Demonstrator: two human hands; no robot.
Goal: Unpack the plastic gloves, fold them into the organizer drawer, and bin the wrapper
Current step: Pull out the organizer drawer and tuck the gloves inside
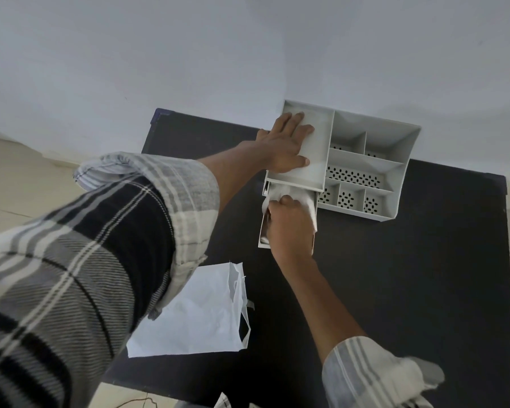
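Clearly stowing step: left hand (286, 142) flat, fingers spread, on organizer (401, 172) top, likely bracing it against sliding. Right hand (289, 219) fisted on gloves (305, 198), pushing them into pulled-out drawer (262, 231). Wrapper (200, 310) lies apart on dark table (409, 275), not yet binned.

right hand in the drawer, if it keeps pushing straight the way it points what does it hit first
The right hand points into the open drawer, pressing the plastic gloves. Going straight on, it would likely meet the gloves, then the organizer; depth is unclear.
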